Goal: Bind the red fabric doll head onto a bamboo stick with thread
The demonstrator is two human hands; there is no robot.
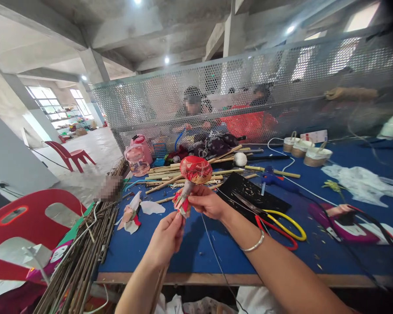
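Observation:
A handmade mushroom ornament (pixel 195 170) with a red patterned cap and a greyish stem stands upright between my hands, above the near part of the table. My right hand (pixel 207 202) closes round the stem just under the cap. Lower down, my left hand (pixel 169 231) pinches the base, where red and pale fabric scraps (pixel 181 203) stick out. A brown stick (pixel 160 283) runs down below my left hand. One thin cord (pixel 212 244) hangs past my right hand over the table edge. My fingers partly hide the stem's lower end.
Scissors (pixel 281 224) with red and yellow handles and a blue glue gun (pixel 271 179) lie right, by a black sheet (pixel 249 196). Fabric petals (pixel 131 213) and bundled twigs (pixel 85 244) are left. Behind stand a pink bottle (pixel 140 150) and a mesh screen (pixel 150 100), with people beyond.

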